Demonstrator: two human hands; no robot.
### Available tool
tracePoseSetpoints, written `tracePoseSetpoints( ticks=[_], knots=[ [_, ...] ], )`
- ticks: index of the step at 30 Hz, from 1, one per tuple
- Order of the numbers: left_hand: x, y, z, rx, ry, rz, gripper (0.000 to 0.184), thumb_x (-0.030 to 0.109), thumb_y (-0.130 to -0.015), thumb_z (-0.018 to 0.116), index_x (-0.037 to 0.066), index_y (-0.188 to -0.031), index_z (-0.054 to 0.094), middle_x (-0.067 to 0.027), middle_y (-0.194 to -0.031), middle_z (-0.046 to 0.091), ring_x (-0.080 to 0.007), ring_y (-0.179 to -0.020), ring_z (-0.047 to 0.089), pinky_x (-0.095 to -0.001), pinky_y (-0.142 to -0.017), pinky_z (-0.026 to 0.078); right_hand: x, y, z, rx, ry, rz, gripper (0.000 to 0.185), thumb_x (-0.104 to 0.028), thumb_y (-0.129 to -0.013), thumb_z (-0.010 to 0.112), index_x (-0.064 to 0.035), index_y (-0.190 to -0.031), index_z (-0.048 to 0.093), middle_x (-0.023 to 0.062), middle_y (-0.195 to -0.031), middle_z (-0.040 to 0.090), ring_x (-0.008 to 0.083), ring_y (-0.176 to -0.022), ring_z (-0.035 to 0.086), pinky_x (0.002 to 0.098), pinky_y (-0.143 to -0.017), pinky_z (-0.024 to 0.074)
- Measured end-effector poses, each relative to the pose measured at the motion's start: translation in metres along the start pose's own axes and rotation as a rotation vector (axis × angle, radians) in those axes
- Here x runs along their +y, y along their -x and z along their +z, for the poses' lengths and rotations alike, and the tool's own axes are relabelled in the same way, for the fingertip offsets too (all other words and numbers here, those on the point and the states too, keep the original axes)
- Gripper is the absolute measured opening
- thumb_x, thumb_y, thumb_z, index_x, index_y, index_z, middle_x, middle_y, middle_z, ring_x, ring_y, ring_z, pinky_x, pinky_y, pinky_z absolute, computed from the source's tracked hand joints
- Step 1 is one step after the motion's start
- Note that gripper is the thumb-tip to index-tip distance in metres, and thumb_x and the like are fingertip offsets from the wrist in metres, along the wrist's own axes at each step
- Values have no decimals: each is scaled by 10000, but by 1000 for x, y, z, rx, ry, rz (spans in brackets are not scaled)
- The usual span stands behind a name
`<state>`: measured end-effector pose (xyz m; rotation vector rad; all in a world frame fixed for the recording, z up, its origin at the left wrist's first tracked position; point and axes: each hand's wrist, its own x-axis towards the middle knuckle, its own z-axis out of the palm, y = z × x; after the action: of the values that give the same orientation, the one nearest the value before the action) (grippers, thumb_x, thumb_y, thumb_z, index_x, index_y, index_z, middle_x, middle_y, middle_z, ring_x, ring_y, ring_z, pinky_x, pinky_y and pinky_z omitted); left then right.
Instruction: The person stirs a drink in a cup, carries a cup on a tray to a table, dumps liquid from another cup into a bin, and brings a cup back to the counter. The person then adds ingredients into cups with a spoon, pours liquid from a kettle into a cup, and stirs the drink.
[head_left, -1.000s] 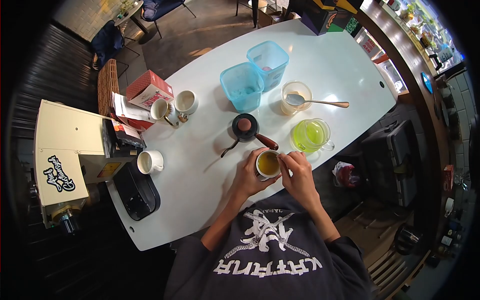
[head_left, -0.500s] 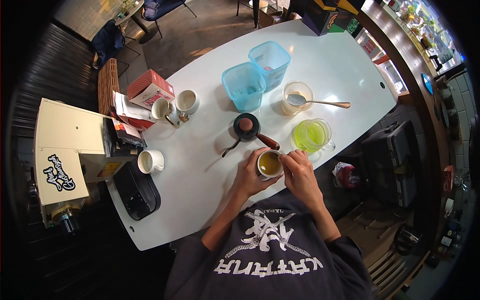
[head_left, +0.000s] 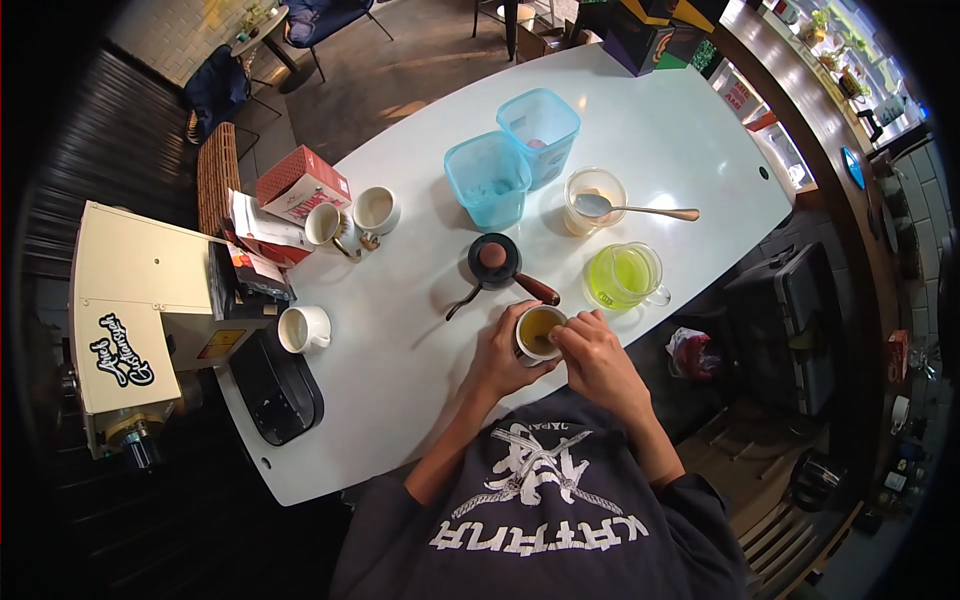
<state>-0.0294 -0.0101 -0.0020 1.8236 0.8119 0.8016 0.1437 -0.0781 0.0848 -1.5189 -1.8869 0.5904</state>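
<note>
A cup [head_left: 524, 352] of yellowish-brown liquid stands near the table's front edge. My left hand [head_left: 497, 352] is wrapped round its left side. Over the right rim, my right hand [head_left: 592, 350] is closed in a pinch, fingertips at the liquid; what they hold is hidden. Just beyond the cup is a small black pot [head_left: 480, 275] with a round brown knob and a wooden side handle [head_left: 537, 289]. To the right of my hands stands a glass jug [head_left: 622, 275] of bright green liquid.
Two blue plastic tubs [head_left: 487, 180] stand farther back, beside a clear container [head_left: 577, 222] with a spoon [head_left: 650, 211] across it. At left are white mugs [head_left: 318, 328], a red box [head_left: 300, 185], a black tray [head_left: 275, 390] and a cream machine [head_left: 140, 300]. Dark boxes [head_left: 640, 45] sit at the far edge.
My right hand has shifted slightly left and down, its fingertips now farther over the cup's opening. My left hand stays round the cup.
</note>
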Motion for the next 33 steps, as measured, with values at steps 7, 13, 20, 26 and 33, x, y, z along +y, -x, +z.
tracePoseSetpoints(
  ticks=[7,13,20,26,33],
  knots=[
    [0,-1,0,21,-58,59,864,185,-613,960,47,-1336,508,-162,-1201,677,-333,-1068,697,-424,-900,575,7,-12,4,114,12,-29,275,82,-747,640,29,-1017,655,138,-865,600,338,-843,566,442,-836,454],
    [0,0,0,10,-35,39,866,205,-593,958,43,-1313,504,-155,-1213,665,-347,-1080,683,-418,-912,568,1,-5,5,30,-101,-66,286,92,-740,633,28,-1018,654,135,-858,597,329,-837,570,430,-828,452],
    [1,0,2,37,-48,38,854,219,-607,958,51,-1314,508,-150,-1172,683,-344,-1063,692,-418,-899,570,4,-2,-7,-3,34,-51,326,78,-708,635,26,-1030,648,128,-854,590,323,-852,567,431,-836,449],
    [3,-1,0,40,-82,71,850,218,-597,961,58,-1303,516,-143,-1188,681,-347,-1064,691,-421,-904,568,8,-12,0,53,0,-77,346,81,-702,624,28,-1043,652,133,-874,602,329,-860,572,434,-850,453],
    [-4,0,2,38,-30,48,896,182,-542,968,63,-1308,518,-144,-1212,673,-351,-1092,679,-423,-933,563,2,-4,2,-64,-100,-80,355,89,-698,623,19,-1044,652,131,-874,611,331,-861,583,423,-858,456]
  ],
)
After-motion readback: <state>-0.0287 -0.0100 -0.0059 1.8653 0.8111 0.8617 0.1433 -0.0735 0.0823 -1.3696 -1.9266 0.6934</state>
